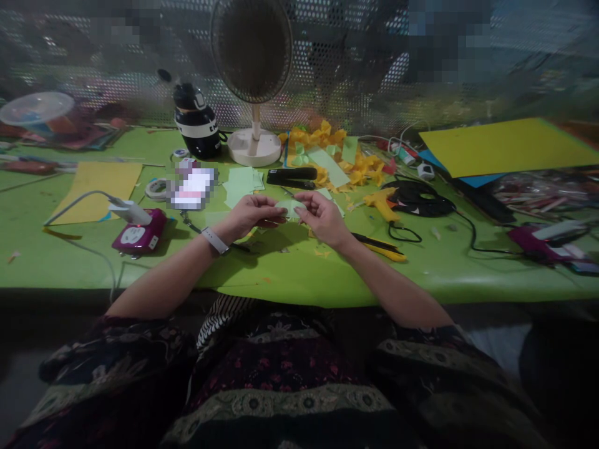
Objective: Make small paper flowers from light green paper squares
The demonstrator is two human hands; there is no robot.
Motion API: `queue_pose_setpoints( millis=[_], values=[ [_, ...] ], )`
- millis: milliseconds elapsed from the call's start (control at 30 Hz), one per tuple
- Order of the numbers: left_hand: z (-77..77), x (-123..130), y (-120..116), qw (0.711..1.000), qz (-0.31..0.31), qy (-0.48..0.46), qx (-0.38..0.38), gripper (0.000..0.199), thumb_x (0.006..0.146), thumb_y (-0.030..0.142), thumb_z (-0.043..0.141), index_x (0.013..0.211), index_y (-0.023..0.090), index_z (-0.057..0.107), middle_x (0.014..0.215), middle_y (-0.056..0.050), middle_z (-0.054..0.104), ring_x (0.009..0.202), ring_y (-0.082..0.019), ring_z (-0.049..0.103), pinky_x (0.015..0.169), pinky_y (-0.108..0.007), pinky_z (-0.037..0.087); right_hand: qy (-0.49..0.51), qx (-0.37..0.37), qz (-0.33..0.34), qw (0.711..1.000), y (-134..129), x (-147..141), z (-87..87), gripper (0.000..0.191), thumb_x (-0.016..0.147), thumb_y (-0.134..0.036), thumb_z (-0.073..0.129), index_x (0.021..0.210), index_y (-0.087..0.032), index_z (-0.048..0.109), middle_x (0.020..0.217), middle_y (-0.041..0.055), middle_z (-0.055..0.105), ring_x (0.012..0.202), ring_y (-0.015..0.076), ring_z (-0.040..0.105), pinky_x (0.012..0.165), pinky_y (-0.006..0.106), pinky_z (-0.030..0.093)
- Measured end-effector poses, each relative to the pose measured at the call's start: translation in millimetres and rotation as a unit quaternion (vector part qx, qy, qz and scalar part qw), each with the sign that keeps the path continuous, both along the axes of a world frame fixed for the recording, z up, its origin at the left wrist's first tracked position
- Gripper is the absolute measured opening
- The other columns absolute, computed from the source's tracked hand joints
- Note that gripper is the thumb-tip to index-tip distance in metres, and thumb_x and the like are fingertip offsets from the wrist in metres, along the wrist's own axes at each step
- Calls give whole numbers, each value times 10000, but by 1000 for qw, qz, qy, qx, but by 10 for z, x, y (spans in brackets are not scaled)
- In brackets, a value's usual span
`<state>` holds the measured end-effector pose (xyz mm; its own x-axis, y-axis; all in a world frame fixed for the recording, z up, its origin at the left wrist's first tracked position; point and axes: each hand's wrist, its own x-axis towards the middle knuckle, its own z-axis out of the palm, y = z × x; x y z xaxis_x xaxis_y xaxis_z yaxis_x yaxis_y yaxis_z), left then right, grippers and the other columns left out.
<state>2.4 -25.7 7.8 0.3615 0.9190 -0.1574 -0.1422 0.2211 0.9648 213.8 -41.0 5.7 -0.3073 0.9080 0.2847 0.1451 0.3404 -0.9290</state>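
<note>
A small piece of pale green paper [290, 208] is held between my two hands, just above the green table. My left hand [253, 216] pinches its left side, and my right hand [322, 215] grips the right side with thumb and fingers. Behind them lie a black stapler [292, 177] and several pale green paper sheets [239, 185]. A yellow-and-black cutter knife [381, 247] rests beside my right wrist. Farther right is a yellow glue gun [382, 202] with a black cord.
Orange paper pieces [322, 140] are heaped behind the stapler. A white fan [255, 146] and a black bottle [199, 128] stand at the back. Purple power sockets [140, 234] with cables sit left, near a phone [194, 188]. Yellow sheets [510, 146] lie right.
</note>
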Motion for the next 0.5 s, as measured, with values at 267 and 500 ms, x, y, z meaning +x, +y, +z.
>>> queue_pose_setpoints(
  millis=[267,500],
  values=[
    [13,13,-13,1000,8,10,6,275,659,248,918,786,122,710,777,-72,763,719,-171,752,684,-269,597,6,-6,-7,1000,2,12,-12,324,850,-416,740,1068,-209,622,900,35,688,753,155,646,745,344,614],
    [15,32,-32,1000,17,8,19,230,693,236,893,780,126,711,747,-72,766,702,-165,749,726,-290,611,4,6,-9,1000,48,13,-70,351,859,-431,732,1102,-203,620,909,36,687,757,154,647,749,342,612]
  ],
)
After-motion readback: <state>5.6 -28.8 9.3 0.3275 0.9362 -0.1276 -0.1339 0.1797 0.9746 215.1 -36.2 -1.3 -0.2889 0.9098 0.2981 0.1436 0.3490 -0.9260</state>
